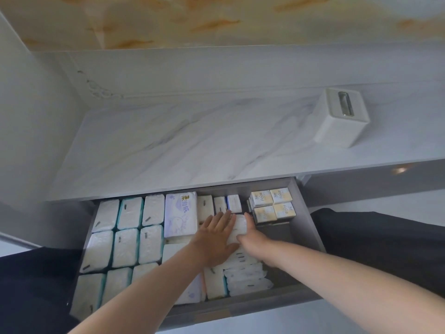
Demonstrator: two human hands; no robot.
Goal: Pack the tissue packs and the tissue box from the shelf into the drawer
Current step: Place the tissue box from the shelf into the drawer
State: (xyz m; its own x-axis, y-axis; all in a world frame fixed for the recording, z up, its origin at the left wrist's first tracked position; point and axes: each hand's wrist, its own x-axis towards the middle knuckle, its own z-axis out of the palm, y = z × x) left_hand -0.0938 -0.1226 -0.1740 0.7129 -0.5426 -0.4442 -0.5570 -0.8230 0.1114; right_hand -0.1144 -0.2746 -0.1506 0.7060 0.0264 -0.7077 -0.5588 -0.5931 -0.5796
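Item: tissue pack (238,228), white, held in my right grip (252,237), fingers curled round it, apparently to slot it into the drawer (304,213). My left grip (214,237) lies flat with fingers straight, steadying neighbouring packs (205,206). Outstanding: tissue box (342,116), on the shelf (168,141).

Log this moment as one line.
left hand: flat on tissue pack | right hand: grips same pack | tissue box: on shelf | drawer: open
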